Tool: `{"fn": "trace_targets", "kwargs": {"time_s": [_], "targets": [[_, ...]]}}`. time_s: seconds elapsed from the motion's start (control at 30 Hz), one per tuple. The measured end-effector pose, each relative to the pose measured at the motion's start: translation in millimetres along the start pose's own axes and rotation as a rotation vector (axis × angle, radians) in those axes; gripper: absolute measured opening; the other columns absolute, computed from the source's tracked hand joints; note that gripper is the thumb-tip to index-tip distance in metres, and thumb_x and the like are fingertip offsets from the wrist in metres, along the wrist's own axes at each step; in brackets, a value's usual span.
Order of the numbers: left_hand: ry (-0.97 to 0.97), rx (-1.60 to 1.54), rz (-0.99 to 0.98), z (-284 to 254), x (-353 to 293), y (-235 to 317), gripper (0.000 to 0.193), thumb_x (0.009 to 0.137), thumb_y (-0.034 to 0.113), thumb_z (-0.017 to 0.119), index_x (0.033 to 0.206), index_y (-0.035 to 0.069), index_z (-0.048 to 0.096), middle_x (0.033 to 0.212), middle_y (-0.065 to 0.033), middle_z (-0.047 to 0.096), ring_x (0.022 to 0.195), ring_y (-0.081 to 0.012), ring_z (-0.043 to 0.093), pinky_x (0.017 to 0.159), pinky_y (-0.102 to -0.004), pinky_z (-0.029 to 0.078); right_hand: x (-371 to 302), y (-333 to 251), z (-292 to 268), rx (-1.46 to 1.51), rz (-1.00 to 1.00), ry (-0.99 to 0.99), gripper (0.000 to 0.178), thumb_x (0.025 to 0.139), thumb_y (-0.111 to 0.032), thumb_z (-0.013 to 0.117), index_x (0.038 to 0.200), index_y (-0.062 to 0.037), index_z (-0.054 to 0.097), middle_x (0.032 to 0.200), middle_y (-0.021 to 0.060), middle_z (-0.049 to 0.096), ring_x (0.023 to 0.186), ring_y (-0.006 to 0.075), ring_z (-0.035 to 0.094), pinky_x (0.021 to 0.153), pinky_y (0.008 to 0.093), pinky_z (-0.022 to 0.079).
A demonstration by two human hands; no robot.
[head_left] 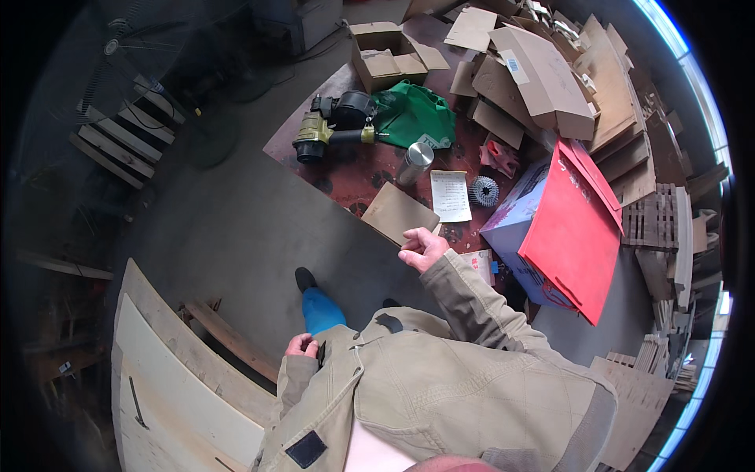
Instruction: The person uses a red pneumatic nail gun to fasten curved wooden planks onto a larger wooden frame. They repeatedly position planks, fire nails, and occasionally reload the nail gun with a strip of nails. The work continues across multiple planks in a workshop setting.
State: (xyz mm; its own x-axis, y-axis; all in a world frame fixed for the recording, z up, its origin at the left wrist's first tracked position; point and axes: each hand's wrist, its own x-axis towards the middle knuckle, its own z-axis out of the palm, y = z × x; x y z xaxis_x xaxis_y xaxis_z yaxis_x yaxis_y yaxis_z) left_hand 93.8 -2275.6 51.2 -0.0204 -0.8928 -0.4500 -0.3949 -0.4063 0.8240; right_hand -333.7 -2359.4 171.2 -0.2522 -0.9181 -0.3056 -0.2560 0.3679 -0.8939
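While the person stands over the grey concrete floor (236,228), the head view shows the right hand (423,248) reaching forward, its fingers loosely curled and holding nothing, just beside the near corner of a brown cardboard piece (399,212) that lies on the edge of a low reddish-brown board (354,169); whether the fingertips touch the cardboard I cannot tell; the left hand (302,344) hangs low against the open front of the tan jacket (440,385), fingers bent inward at the jacket's edge, and I cannot tell whether it grips the cloth; below it a blue trouser leg (321,308) and a dark shoe (305,278) stand on the floor; on the board, just beyond the cardboard piece, lie a white paper sheet (451,196), a metal cylinder (414,163), a coil of nails (484,191), a green bag (414,116) and a black and olive nail gun (334,124); to the right a white and blue box with a red flap (570,228) stands open; farther off are heaps of cardboard boxes (543,79); pale wooden boards (181,362) lean at the lower left.
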Motion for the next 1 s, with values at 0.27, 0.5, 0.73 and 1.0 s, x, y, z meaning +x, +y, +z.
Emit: {"fn": "trace_targets", "kwargs": {"time_s": [0.27,0.5,0.73,1.0], "targets": [[-0.007,-0.006,0.222,-108.7,216.5,73.1,0.025,0.087,0.008,0.074,0.110,0.000,0.071,0.098,-0.0099,0.073,0.086,-0.0169,0.070,0.080,-0.0330,0.058,40.8,-87.7,52.7,-0.163,0.127,0.135,0.049,0.086,-0.010,0.080,0.128,0.0050,0.060,0.099,0.0164,0.076,0.088,0.0207,0.074,0.077,0.0343,0.061],[-0.005,0.011,0.261,-159.2,349.7,138.5,0.025,0.089,0.010,0.072,0.113,0.000,0.071,0.102,-0.0091,0.071,0.085,-0.0156,0.069,0.078,-0.0316,0.058,126.6,-158.2,39.3,-0.145,0.128,0.337,0.053,0.083,-0.011,0.082,0.128,0.0050,0.059,0.100,0.0184,0.075,0.089,0.0228,0.075,0.080,0.0349,0.062],[0.012,0.075,0.103,-166.4,372.3,130.3,0.029,0.088,0.011,0.074,0.116,0.001,0.070,0.098,-0.0069,0.070,0.082,-0.0133,0.066,0.075,-0.0298,0.056,385.4,-215.9,-103.1,-0.377,-0.139,0.503,0.065,0.081,-0.019,0.085,0.136,0.0017,0.058,0.112,0.0212,0.073,0.097,0.0272,0.075,0.085,0.0379,0.062],[0.046,0.328,-0.391,-206.1,318.7,118.7,0.036,0.088,0.014,0.078,0.120,-0.001,0.067,0.093,-0.0067,0.072,0.082,-0.0138,0.065,0.076,-0.0306,0.057,705.0,-187.7,-184.7,-0.870,0.259,0.304,0.070,0.080,-0.034,0.084,0.139,-0.0023,0.061,0.130,0.0208,0.069,0.119,0.0338,0.067,0.103,0.0411,0.053]]}}
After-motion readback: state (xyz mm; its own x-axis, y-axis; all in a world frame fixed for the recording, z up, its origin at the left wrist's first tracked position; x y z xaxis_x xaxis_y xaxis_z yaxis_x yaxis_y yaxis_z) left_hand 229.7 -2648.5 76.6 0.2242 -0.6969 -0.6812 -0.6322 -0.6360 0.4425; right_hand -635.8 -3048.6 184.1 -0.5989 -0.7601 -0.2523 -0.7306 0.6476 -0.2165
